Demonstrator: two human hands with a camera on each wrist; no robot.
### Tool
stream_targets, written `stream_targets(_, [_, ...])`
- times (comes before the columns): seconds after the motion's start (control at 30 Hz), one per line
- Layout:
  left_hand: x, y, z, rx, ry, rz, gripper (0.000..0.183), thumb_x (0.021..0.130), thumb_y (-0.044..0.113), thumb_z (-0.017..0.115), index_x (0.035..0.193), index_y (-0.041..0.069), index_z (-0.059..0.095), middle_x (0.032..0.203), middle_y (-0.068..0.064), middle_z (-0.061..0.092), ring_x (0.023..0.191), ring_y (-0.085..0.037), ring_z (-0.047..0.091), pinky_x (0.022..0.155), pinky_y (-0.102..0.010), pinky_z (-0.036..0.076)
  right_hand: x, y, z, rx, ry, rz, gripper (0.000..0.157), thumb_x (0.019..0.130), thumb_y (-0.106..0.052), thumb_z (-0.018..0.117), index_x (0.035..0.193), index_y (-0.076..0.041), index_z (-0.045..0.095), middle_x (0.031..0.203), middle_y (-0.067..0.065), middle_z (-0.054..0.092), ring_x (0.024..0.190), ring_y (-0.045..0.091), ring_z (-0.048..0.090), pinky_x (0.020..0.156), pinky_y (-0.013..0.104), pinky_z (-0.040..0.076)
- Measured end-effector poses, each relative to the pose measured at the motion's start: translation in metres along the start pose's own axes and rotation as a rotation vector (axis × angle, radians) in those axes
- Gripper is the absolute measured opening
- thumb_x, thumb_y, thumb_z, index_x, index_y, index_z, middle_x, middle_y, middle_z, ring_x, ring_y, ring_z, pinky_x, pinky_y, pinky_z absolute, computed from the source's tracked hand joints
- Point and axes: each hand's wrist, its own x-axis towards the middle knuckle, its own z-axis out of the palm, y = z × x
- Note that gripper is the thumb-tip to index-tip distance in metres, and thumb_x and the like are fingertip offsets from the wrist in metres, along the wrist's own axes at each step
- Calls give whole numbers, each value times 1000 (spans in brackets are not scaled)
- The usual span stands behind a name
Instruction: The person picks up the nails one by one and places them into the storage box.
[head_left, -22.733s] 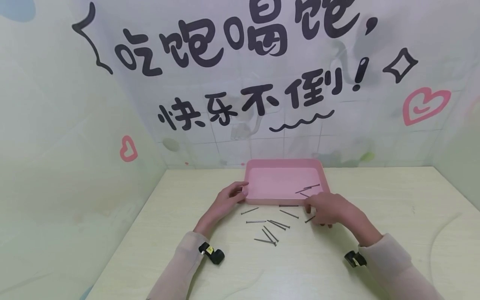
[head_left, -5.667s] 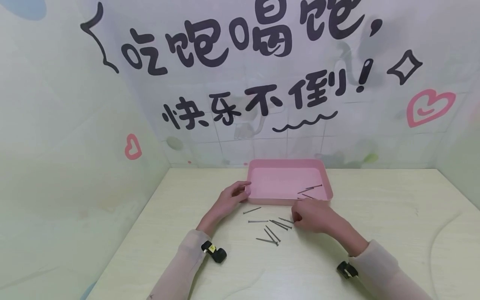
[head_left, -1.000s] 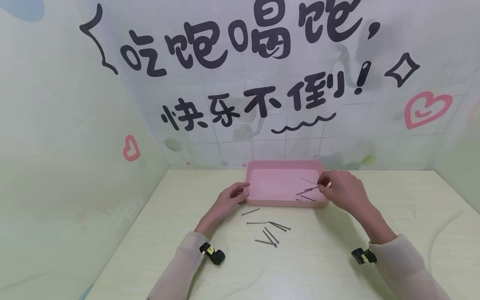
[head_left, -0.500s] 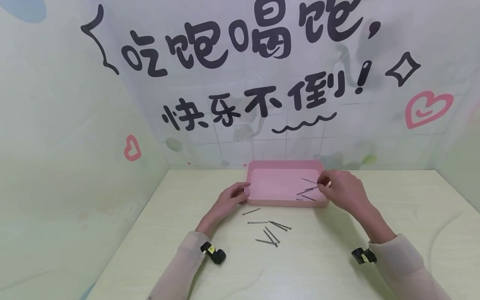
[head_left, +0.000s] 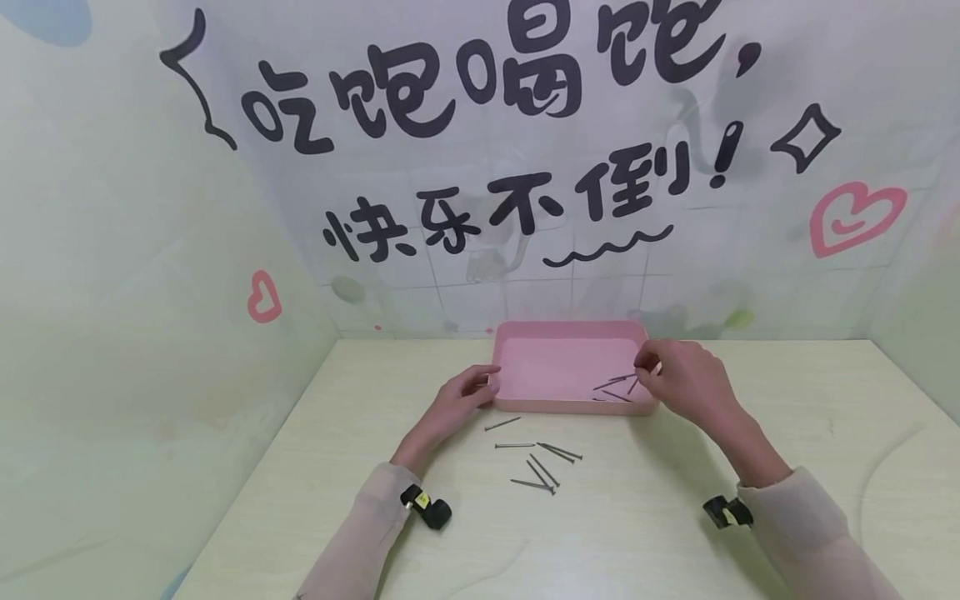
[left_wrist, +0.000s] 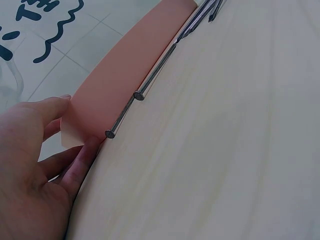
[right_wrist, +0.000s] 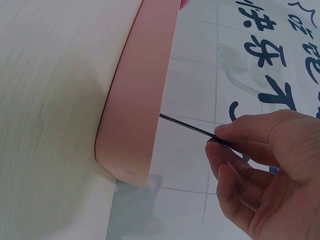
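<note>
Lettered wall [head_left: 465, 158] rises at the back, pale table [head_left: 600, 542] spreads out below it, and up near the wall sits the pink tray [head_left: 555, 358]. Left hand [head_left: 453, 400] has the tray's left end, its corner between thumb and fingers. Over at the right end, right hand [head_left: 682, 379] pinches one nail [right_wrist: 187, 125], fingertips together on it! Loose nails [head_left: 610, 384] lie inside, near that hand, and more nails [head_left: 515, 445] lie on the table out front.

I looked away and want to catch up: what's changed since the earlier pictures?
The right hand has moved from the table up to the right side of the pink tray, pinching a nail that has swung from pointing left to pointing down. Fewer nails lie on the table. The left hand stays at the tray's left end.
</note>
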Motion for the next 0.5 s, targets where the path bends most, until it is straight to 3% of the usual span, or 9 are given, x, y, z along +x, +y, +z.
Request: stream_targets(0.5, [0,2,0,-2,-5,-12,41,105,28,61,146,21,58,145,-11,63,125,-24,65,106,-40,56,0,-3,1,9,-5,-42,11,93,-18,74,98,-8,75,86,5,77,74,20,72,58,32,52])
